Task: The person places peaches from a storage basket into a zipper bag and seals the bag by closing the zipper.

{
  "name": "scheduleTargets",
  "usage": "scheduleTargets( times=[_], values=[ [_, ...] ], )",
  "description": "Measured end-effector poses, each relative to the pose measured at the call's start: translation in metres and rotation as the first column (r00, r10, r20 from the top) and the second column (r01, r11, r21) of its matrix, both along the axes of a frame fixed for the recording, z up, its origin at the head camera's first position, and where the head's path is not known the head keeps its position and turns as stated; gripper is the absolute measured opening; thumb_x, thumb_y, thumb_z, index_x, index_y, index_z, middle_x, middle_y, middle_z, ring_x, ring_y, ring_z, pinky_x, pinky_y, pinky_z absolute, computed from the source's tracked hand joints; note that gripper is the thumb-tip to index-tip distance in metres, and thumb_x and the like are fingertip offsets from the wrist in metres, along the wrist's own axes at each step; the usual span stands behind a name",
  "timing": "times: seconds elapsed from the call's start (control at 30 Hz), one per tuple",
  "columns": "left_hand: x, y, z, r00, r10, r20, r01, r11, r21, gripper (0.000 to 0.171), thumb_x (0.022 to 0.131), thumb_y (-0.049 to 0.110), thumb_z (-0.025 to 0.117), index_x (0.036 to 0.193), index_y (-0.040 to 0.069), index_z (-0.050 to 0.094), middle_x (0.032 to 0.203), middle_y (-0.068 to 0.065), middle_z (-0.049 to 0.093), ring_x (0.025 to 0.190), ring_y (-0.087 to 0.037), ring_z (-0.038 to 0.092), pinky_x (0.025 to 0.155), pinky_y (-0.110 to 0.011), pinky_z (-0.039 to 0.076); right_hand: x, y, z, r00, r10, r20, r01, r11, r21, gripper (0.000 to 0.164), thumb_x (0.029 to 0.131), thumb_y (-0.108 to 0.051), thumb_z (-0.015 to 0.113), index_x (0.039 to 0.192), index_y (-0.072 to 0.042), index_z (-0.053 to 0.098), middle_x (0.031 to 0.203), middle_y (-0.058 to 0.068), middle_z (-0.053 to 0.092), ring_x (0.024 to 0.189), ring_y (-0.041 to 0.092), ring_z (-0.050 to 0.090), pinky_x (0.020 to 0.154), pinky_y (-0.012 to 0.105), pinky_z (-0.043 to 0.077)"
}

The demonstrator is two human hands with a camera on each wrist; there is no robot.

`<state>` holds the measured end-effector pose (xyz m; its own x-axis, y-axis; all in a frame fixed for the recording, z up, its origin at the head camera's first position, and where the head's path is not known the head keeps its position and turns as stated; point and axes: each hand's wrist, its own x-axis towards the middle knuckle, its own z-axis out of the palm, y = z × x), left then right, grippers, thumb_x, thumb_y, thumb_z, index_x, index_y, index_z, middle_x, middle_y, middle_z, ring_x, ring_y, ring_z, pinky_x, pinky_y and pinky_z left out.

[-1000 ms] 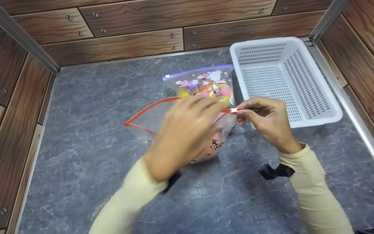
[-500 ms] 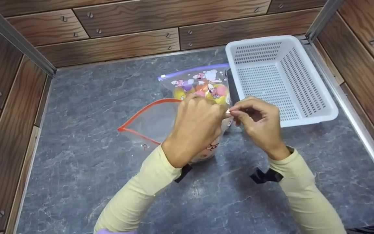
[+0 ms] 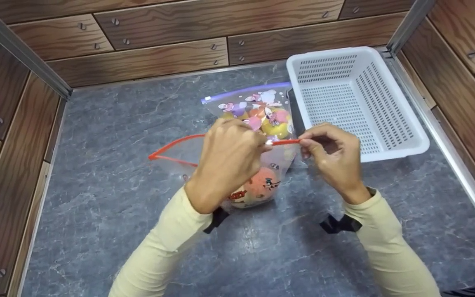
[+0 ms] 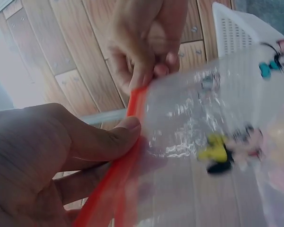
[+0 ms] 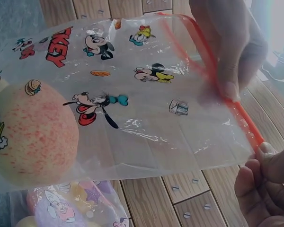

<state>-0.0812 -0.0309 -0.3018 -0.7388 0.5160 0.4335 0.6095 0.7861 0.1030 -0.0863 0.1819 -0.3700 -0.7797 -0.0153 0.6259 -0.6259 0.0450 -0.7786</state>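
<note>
A clear zip bag (image 5: pixel 146 127) printed with cartoon figures hangs between the two hands, its red zip (image 3: pixel 288 142) along the top. My left hand (image 3: pixel 231 154) pinches this zip at the white slider (image 3: pixel 269 142), thumb on top. At the zip's right end, my right hand (image 3: pixel 336 159) grips the corner between thumb and fingers. Between the hands the zip runs straight and closed; left of my left hand the mouth gapes. Low in the bag sits a round, pinkish, speckled peach-like fruit (image 5: pixel 38 137).
Behind lies a second zip bag (image 3: pixel 276 117) with a purple zip, full of yellow, pink and orange round things. A white perforated basket (image 3: pixel 386 99) stands at the back right. Wood-patterned walls (image 3: pixel 159 24) enclose the grey marbled table (image 3: pixel 109 198).
My left hand came right to the slider beside the right hand, then drew it left. The zip now shows closed between the hands, while my right hand keeps its grip on the corner.
</note>
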Motion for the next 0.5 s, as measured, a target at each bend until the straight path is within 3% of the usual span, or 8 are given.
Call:
scheduleTargets(
  times=[0.13,0.3,0.5],
  values=[
    [0.0,-0.015,0.001,1.0,0.003,0.023,-0.003,1.0,0.015,0.012,0.089,0.029,0.079,0.094,0.019,0.083,0.08,-0.003,0.077,0.094,-0.023,0.072,0.082,-0.04,0.056,-0.001,0.002,-0.002,1.0,0.007,0.011,-0.006,1.0,-0.026,0.005,0.082,0.022,0.069,0.082,0.017,0.066,0.073,0.016,0.065,0.057,0.02,0.06,0.05,0.024,0.056],
    [0.001,-0.035,0.001,0.999,0.036,0.038,-0.038,0.999,0.028,0.014,0.089,0.031,0.079,0.094,0.018,0.082,0.086,-0.004,0.078,0.1,-0.024,0.072,0.093,-0.043,0.052,-0.002,0.007,-0.004,0.999,0.017,0.03,-0.015,0.998,-0.069,0.005,0.082,0.023,0.068,0.081,0.019,0.064,0.073,0.015,0.066,0.055,0.023,0.059,0.049,0.025,0.055],
    [0.003,-0.065,0.001,0.993,0.105,0.052,-0.108,0.992,0.069,0.014,0.087,0.029,0.081,0.091,0.016,0.082,0.086,-0.005,0.078,0.101,-0.027,0.071,0.094,-0.044,0.051,-0.004,0.015,-0.007,0.999,0.008,0.039,-0.004,0.993,-0.119,0.005,0.081,0.024,0.067,0.081,0.023,0.062,0.075,0.014,0.067,0.056,0.019,0.059,0.051,0.022,0.055]
  ],
)
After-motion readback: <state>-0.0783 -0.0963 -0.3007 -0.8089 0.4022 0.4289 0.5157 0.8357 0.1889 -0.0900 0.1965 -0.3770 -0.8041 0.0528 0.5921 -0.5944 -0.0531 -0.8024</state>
